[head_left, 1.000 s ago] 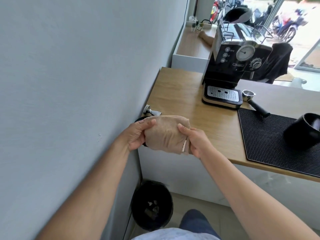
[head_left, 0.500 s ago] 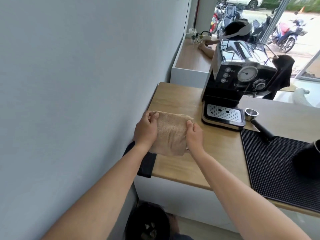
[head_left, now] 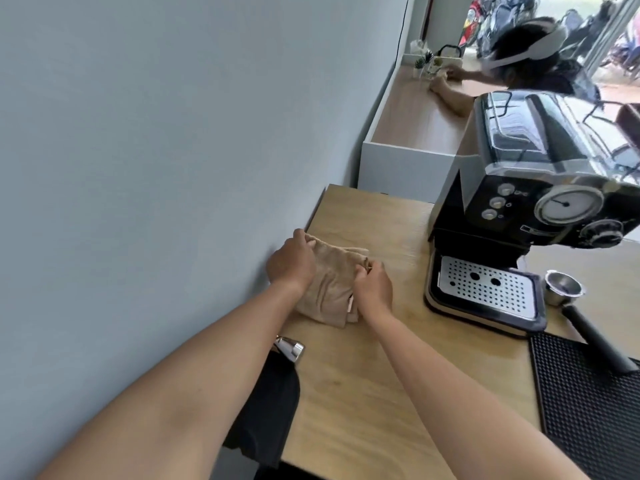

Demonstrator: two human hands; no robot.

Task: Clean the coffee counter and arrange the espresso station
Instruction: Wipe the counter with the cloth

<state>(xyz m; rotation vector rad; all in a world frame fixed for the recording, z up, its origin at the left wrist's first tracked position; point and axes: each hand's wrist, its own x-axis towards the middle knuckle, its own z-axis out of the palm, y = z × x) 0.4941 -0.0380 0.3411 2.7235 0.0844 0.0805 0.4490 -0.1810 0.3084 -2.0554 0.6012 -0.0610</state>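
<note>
A folded beige cloth (head_left: 329, 289) lies on the wooden counter (head_left: 363, 393) close to the grey wall. My left hand (head_left: 292, 259) grips its far left corner and my right hand (head_left: 374, 284) grips its right edge, both pressing it onto the wood. To the right stands a black espresso machine (head_left: 540, 202) with a perforated drip tray (head_left: 488, 289). A portafilter (head_left: 568, 299) with a black handle lies beside the tray.
A black rubber mat (head_left: 588, 410) covers the counter at the right. A metal tamper (head_left: 289, 348) and a black cloth (head_left: 270, 407) sit at the counter's left edge under my left forearm. Another person (head_left: 519, 60) leans over a farther counter.
Both hands carried the cloth from in front of the counter edge forward onto the counter, toward the wall corner. The view moved closer to the machine.
</note>
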